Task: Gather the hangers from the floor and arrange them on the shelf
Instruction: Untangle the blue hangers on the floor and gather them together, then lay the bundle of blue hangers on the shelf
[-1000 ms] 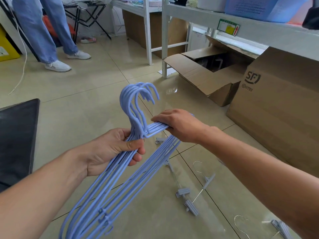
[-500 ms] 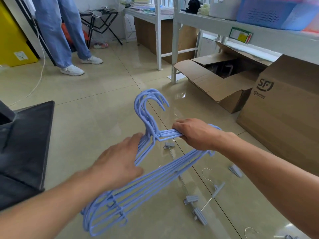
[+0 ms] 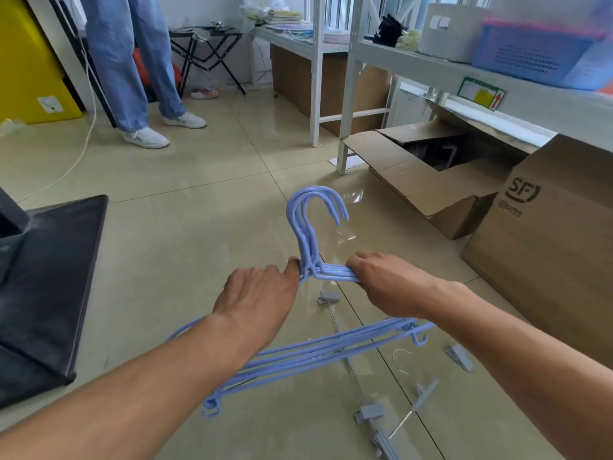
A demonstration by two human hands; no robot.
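One bundle of blue hangers (image 3: 311, 353), lifted clear of the floor (image 3: 205, 247), swung from steep to level. Right hand (image 3: 384, 280) grips shoulder bars; left hand (image 3: 258, 300) regripped at necks. Clip hangers (image 3: 414, 393) remain below bundle.

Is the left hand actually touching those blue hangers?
Touching. The head view shows the left hand with fingertips pressed against the blue hangers at the neck below the hooks.

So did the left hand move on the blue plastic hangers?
Yes. The left hand let go of the sloping arms and slid up to the hook necks of the blue plastic hangers.
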